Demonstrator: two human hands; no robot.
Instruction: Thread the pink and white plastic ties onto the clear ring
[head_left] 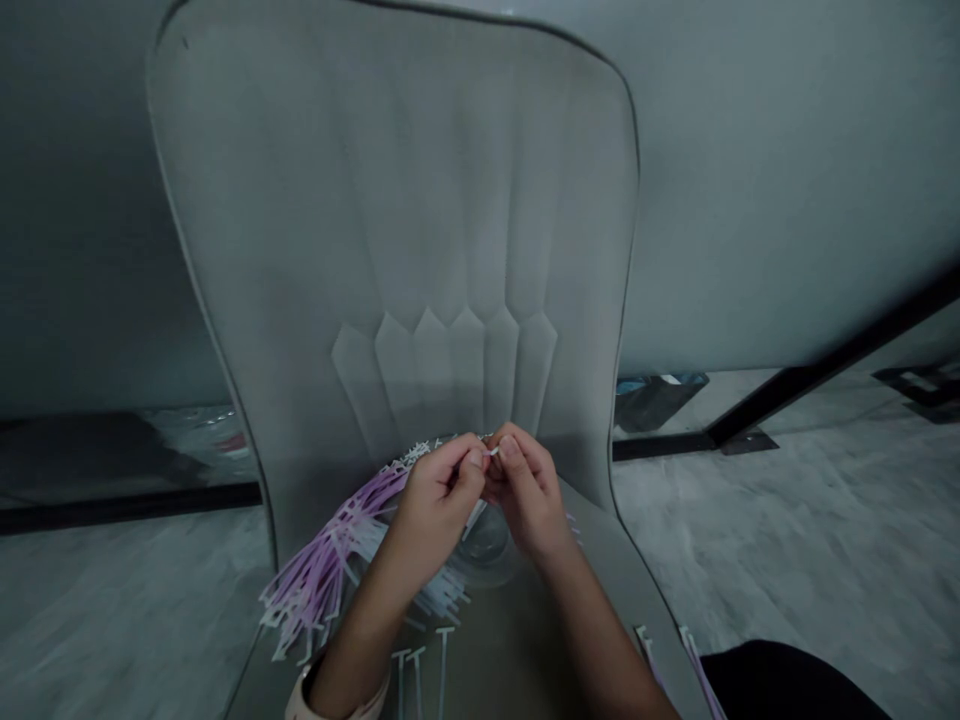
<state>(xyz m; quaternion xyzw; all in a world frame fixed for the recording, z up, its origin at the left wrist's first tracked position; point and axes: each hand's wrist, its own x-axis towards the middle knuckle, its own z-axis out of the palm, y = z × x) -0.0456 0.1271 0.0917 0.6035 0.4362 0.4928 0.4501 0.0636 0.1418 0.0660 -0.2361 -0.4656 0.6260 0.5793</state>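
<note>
My left hand [442, 500] and my right hand [531, 495] meet above the chair seat, each with thumb and fingers pinched together. Between their fingertips is a small, thin white piece [492, 452], mostly covered by the fingers. Beside and partly behind my left forearm lies a heap of thin purple plastic sticks [319, 565] with white T-shaped ends. Pale bluish-white sticks [442, 597] fan out from under that forearm. A clear round plastic container [491, 565] sits below my hands, partly hidden by them.
Three pale T-ended sticks [442, 665] lie at the seat's front. More purple sticks [699, 665] rest by its right edge. The grey padded chair back [420, 200] rises behind. A dark box-like object [660, 400] and a black metal bar [817, 370] are at the right.
</note>
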